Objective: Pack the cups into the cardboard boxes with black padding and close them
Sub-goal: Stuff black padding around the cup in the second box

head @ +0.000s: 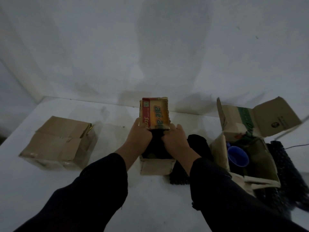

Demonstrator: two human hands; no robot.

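A small cardboard box [156, 167] stands in the middle of the table, its printed red and yellow flap [154, 113] upright at the far side. Both my hands reach into its top. My left hand [139, 137] and my right hand [174, 139] press on black padding [157, 144] that fills the box. What lies under the padding is hidden. To the right an open box [257, 166] holds a blue cup [238, 156] on black padding, its flaps raised.
A closed cardboard box [59, 144] sits at the left. More black padding [199, 144] lies between the middle and right boxes, and a strip [282, 164] hangs over the right box's side. A white wall rises behind the table.
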